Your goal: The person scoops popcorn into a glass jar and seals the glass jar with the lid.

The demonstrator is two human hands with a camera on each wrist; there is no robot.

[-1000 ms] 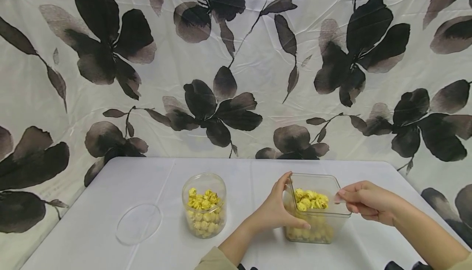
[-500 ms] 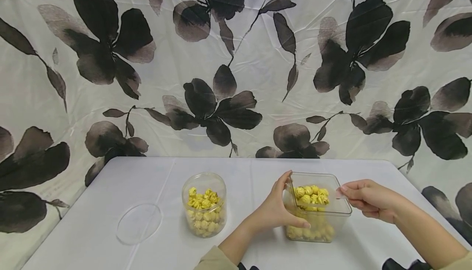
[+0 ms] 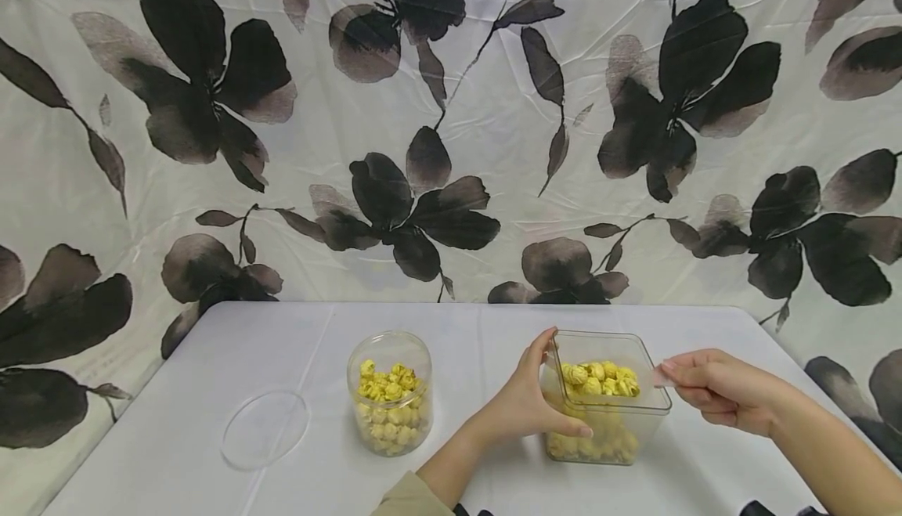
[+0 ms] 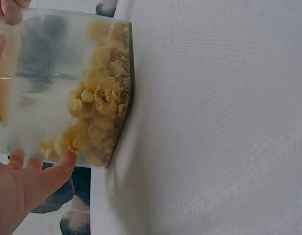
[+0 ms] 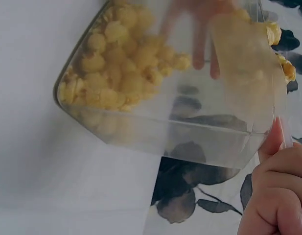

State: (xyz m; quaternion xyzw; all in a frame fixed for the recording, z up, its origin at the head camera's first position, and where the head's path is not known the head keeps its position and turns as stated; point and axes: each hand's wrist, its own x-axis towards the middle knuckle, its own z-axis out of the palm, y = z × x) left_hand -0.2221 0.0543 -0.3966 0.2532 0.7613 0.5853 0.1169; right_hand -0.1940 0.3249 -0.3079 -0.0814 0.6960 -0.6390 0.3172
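Observation:
A clear square container (image 3: 651, 430) with yellow popcorn (image 4: 106, 98) in its bottom stands on the white table. My left hand (image 3: 524, 398) grips its left side, thumb in front and fingers behind; the left wrist view shows the same hand (image 4: 28, 188) against the wall. In the right wrist view my right hand (image 5: 278, 191) pinches the thin clear handle (image 5: 286, 132) of a see-through scoop (image 5: 243, 63). The scoop's bowl sits inside the container near the rim. Popcorn (image 3: 599, 379) is heaped on it. The bowl's outline is hard to make out in the head view.
A round clear jar (image 3: 390, 430), part filled with popcorn, stands left of the container. Farther left a clear round lid (image 3: 266, 428) lies flat on the tablecloth (image 3: 176, 391). Behind the table hangs a flower-patterned cloth (image 3: 451, 109).
My right hand has moved slightly right, and the popcorn on the scoop has shifted right with it, toward the container's right wall. The left hand and container have stayed put.

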